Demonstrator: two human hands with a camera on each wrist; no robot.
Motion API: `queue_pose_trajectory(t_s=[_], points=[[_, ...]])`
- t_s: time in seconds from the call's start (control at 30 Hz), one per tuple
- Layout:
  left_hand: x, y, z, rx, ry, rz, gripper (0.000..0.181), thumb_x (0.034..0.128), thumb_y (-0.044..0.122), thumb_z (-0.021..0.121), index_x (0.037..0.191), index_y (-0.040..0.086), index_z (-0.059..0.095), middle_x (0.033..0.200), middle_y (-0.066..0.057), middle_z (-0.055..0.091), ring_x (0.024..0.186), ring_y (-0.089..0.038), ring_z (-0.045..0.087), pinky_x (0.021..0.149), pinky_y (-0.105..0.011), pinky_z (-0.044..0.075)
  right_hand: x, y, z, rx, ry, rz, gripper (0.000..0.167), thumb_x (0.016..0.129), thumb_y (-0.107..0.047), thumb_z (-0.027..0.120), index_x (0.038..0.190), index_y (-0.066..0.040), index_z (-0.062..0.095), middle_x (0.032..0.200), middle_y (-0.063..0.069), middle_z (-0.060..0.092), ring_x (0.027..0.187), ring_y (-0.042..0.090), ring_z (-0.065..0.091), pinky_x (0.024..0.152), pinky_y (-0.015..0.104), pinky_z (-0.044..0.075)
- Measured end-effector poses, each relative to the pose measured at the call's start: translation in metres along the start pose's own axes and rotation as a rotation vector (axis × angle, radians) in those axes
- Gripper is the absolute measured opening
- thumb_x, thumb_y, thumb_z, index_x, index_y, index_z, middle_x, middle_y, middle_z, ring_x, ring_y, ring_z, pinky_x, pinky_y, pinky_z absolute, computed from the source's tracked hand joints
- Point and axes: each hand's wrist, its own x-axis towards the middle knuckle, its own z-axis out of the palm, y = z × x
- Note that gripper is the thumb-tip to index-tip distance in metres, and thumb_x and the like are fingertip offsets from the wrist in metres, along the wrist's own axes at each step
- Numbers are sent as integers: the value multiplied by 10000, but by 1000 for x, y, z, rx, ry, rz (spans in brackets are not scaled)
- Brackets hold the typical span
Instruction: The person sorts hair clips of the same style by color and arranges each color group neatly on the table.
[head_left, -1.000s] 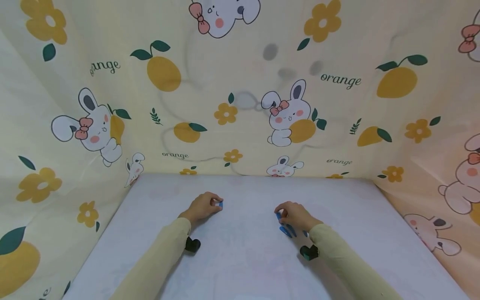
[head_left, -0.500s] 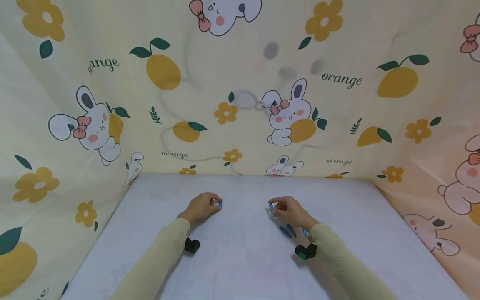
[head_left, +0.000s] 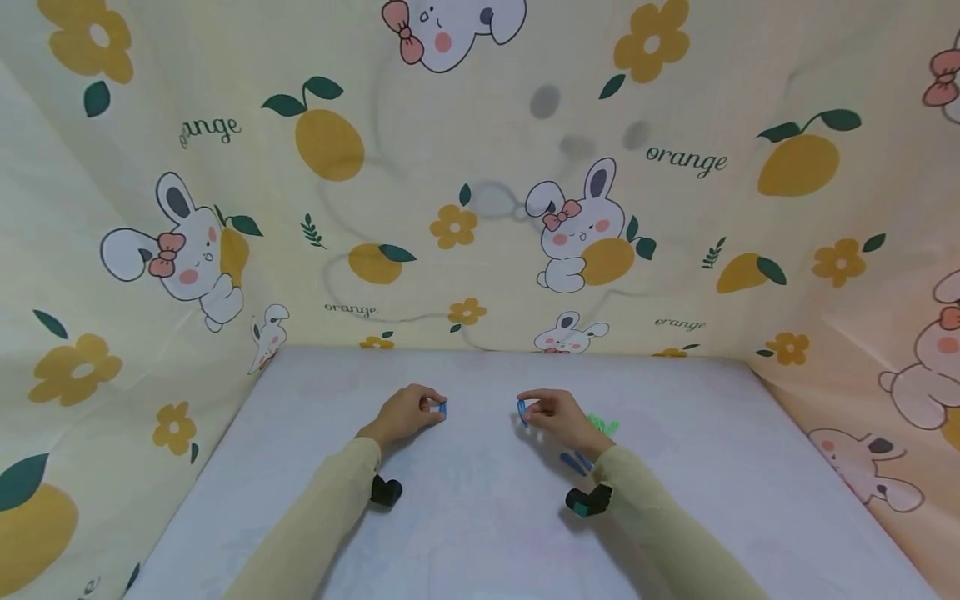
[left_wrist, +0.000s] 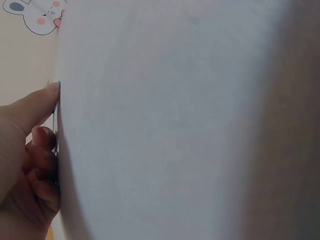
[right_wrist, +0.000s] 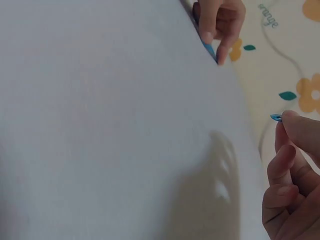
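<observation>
The left hand [head_left: 403, 415] pinches a small blue piece [head_left: 443, 408] between thumb and finger at the table's centre-left; its blue tip shows faintly in the left wrist view. Facing it, the right hand [head_left: 558, 417] pinches a slim blue clip-like piece [head_left: 522, 411], whose end [right_wrist: 276, 117] sticks out past the thumb in the right wrist view. A gap separates the two hands. Blue pieces [head_left: 576, 463] lie on the table below the right hand, partly hidden by the forearm. Behind the right wrist is a bright green bundle [head_left: 602, 425].
The white table [head_left: 480, 517] carries both forearms in pale green sleeves, with a dark wrist camera [head_left: 386, 492] at the left wrist and another [head_left: 588, 501] at the right. A patterned cloth [head_left: 480, 167] hangs behind the table and along both sides.
The right hand has moved left with its blue piece, away from the blue pieces on the table, uncovering the green bundle. The left hand has stayed nearly still.
</observation>
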Motion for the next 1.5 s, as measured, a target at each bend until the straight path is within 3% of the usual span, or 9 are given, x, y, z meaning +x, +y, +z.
queue_pose_trajectory(t_s=[0.4,0.57,0.73,1.0,1.27,1.5], points=[[1,-1,-1,-58,-14,-23,332,893,302,778,1211,219,738,793,-17,589,759,-167,526,703,-309,409,14,-5,17,44,-14,54,400,988,-72,627,1375,12,579,990,194,695,782,152,553,625,218,427],[0,-1,-1,-63,-14,-40,330,898,298,774,1216,221,735,798,-20,588,767,-168,527,709,-308,407,22,-14,25,78,-21,68,396,991,-43,610,1375,39,565,1002,234,677,804,205,563,614,223,417],[1,-2,-1,-61,-9,-46,327,898,303,774,1214,231,735,819,-20,592,788,-171,530,721,-310,413,31,-14,36,86,-12,94,383,989,-43,612,1366,15,575,990,169,671,831,232,594,653,251,466],[0,0,0,-55,-12,-50,335,896,293,778,1220,221,736,813,-24,586,785,-172,528,709,-308,408,40,-15,53,118,-16,71,364,976,-17,619,1331,43,567,966,179,682,762,176,572,626,251,482],[2,-3,-1,-53,-14,-32,334,898,316,775,1216,219,740,797,-17,584,763,-167,528,692,-299,405,48,-21,66,117,-21,116,358,979,-49,636,1328,8,581,1013,189,730,730,109,556,621,228,456],[2,-3,-2,-43,-8,-10,332,892,315,780,1205,209,747,774,-14,584,739,-163,525,682,-298,402,56,-25,74,104,-28,149,331,988,-60,625,1316,-35,594,945,104,721,699,98,523,622,220,429]])
